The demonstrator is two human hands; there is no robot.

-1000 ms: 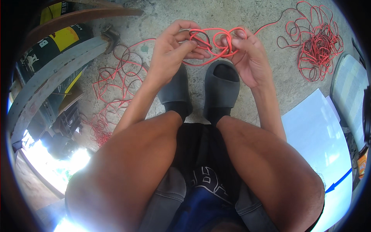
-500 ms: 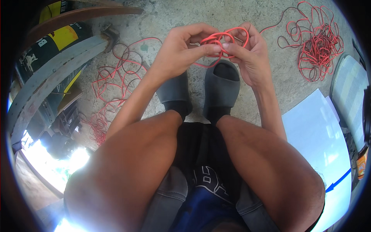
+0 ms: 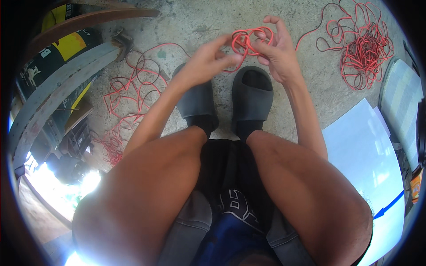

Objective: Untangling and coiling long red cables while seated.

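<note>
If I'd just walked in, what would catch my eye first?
Probably the bright red cord looped between the left hand and the right hand, at upper middle. Then the dense red tangle on the floor at upper right, with looser red coils lying at left.

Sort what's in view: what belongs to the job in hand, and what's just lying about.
In the job:
- left hand
- right hand
- looped red wire
- left floor tangle
- right floor tangle

Apparently just lying about:
- glossy white sheet
- checked pad
- curved rusty bar

Your grey slides (image 3: 252, 104) stand on concrete floor (image 3: 199, 17). Dense red-black wire tangle (image 3: 364, 57) right, looser wire loops (image 3: 128, 116) left.
</note>
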